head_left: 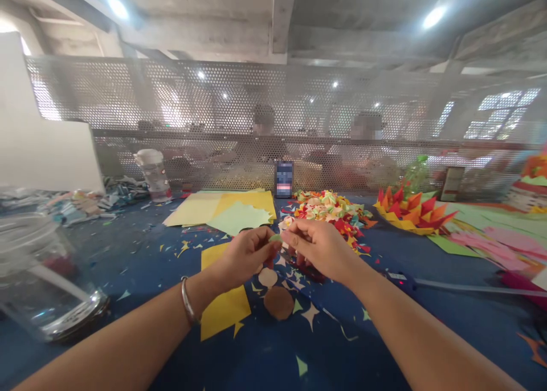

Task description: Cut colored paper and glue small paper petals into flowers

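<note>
My left hand [252, 253] pinches a small light green paper piece [276, 238] between thumb and forefinger. The fingers of my right hand [318, 247] are closed at the other end of that piece, their tips meeting it. Just beyond the fingertips shows a small pale paper flower [286, 223]; whether it is touched, I cannot tell. Under my right hand lies a dark red object [311, 272], mostly hidden. Below the hands are a pale paper disc [268, 277] and a larger brown disc [278, 303]. Yellow paper [224, 317] lies partly beneath my left wrist.
A pile of small folded paper flowers [331, 206] sits beyond my right hand, with a red-orange paper lotus [414, 211] farther right. Yellow sheets [196, 206] and a phone [284, 179] are ahead. A clear jar [38, 277] stands left. Paper scraps litter the blue table [256, 359].
</note>
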Tool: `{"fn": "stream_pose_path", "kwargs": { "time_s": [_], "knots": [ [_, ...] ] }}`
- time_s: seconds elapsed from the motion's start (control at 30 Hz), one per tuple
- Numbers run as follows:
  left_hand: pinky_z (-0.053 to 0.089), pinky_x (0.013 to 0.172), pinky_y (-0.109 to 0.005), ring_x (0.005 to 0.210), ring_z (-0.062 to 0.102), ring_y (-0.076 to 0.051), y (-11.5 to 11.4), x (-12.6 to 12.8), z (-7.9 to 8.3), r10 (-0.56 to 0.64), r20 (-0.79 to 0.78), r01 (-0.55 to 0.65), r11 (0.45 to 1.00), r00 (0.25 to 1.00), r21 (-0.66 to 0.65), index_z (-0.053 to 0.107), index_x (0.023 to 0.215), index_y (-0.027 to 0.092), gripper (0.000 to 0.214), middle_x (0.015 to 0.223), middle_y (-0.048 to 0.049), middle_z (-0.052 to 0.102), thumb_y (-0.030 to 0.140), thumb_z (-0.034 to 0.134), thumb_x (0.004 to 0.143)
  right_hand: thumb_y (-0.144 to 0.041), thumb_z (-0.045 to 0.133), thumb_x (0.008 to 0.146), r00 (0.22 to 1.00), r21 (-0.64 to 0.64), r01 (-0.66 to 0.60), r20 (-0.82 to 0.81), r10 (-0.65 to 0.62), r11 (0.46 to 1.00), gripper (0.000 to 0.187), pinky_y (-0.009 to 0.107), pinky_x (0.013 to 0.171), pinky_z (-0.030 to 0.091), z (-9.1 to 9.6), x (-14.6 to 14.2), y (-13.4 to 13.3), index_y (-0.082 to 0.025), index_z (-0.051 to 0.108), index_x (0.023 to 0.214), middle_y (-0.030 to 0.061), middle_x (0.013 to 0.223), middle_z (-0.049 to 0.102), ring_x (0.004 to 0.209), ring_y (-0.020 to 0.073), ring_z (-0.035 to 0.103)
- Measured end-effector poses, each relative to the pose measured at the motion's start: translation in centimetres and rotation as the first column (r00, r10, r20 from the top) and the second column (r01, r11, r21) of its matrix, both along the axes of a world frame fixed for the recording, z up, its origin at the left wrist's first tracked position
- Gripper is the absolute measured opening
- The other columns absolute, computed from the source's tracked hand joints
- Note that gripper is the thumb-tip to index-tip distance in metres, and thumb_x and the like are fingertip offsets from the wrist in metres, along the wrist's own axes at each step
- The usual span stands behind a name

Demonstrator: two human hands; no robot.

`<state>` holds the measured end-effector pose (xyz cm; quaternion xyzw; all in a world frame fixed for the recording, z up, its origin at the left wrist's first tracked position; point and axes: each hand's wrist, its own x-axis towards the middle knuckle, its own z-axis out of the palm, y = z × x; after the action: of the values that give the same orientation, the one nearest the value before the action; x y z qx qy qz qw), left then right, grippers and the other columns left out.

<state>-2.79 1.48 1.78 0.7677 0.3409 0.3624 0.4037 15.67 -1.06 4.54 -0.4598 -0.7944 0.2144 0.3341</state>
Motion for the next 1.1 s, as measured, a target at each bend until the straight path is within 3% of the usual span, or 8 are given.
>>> {"fn": "stream_pose_path", "kwargs": {
  "time_s": [0.1,0.43,0.63,0.73,0.9,1.0,1.1],
  "knots": [
    [0.032,0.048,-0.023,0.050,0.045,-0.009,-0.2,0.3,-0.1,0.033,-0.036,-0.032,0.999,0.999,0.037,0.052,0.070,0.018,0.025,0.057,0.0015,0.055,0.038,0.052,0.084,-0.039,0.047,0.088,0.993,-0.034,-0.046,-0.113,0.042,0.998,0.025,0.022,0.048,0.041,-0.2,-0.2,0.0,-0.019,0.051,0.074,-0.0002,0.063,0.057,0.050,0.0101,0.056],
    [0.035,0.049,-0.023,0.051,0.051,-0.010,-0.5,0.6,-0.1,0.112,-0.021,-0.108,0.987,0.994,0.118,0.054,0.069,0.018,0.021,0.059,-0.0003,0.062,0.034,0.053,0.083,-0.034,0.048,0.087,0.994,-0.042,-0.018,-0.106,0.013,0.999,0.020,0.023,0.048,0.040,-0.5,-0.1,0.3,-0.020,0.048,0.073,-0.0018,0.059,0.055,0.048,0.0097,0.054],
    [0.042,0.055,-0.024,0.058,0.060,-0.013,-0.6,-0.5,0.9,-0.036,-0.030,0.038,0.998,0.999,0.047,0.061,0.068,0.018,0.030,0.064,-0.0041,0.065,0.040,0.051,0.085,-0.037,0.046,0.089,0.990,-0.062,-0.057,-0.133,0.048,0.996,0.022,0.022,0.045,0.040,-0.4,-0.4,0.0,-0.020,0.048,0.074,-0.0012,0.063,0.055,0.046,0.0087,0.053],
    [0.043,0.057,-0.025,0.062,0.061,-0.014,-0.3,-1.2,1.3,-0.091,-0.079,0.089,0.996,0.993,-0.030,0.064,0.074,0.018,0.029,0.069,-0.0049,0.067,0.040,0.048,0.086,-0.034,0.043,0.090,1.000,-0.019,-0.002,-0.023,0.002,1.000,0.021,0.023,0.048,0.039,-0.3,-0.3,0.1,-0.020,0.047,0.075,-0.0013,0.060,0.055,0.047,0.0091,0.053],
    [0.031,0.048,-0.023,0.052,0.049,-0.012,0.2,-1.9,0.5,0.032,-0.359,0.036,0.983,0.933,0.181,0.067,0.074,0.021,0.013,0.062,-0.0001,0.060,0.032,0.068,0.067,-0.027,0.049,0.085,0.980,-0.022,0.081,0.185,-0.076,0.996,0.021,0.026,0.050,0.035,-1.0,0.6,1.0,-0.019,0.051,0.065,0.0001,0.051,0.057,0.046,0.0106,0.051],
    [0.027,0.048,-0.025,0.052,0.046,-0.014,0.4,-1.9,-0.3,0.053,-0.407,0.068,0.958,0.912,0.277,0.064,0.071,0.022,0.013,0.056,0.0007,0.056,0.032,0.069,0.065,-0.024,0.055,0.079,0.959,-0.052,0.086,0.276,-0.068,0.995,0.022,0.026,0.048,0.032,-1.5,0.8,1.4,-0.019,0.054,0.058,0.0000,0.049,0.057,0.044,0.0105,0.050],
    [0.026,0.050,-0.026,0.060,0.047,-0.017,0.6,-1.9,-0.9,0.151,-0.391,0.002,0.931,0.908,0.365,0.061,0.067,0.022,0.020,0.060,-0.0009,0.056,0.036,0.074,0.059,-0.024,0.058,0.076,0.936,-0.054,0.097,0.345,-0.073,0.994,0.021,0.025,0.048,0.030,-1.7,0.7,1.3,-0.019,0.057,0.056,-0.0001,0.050,0.057,0.045,0.0109,0.050]
  ]
}}
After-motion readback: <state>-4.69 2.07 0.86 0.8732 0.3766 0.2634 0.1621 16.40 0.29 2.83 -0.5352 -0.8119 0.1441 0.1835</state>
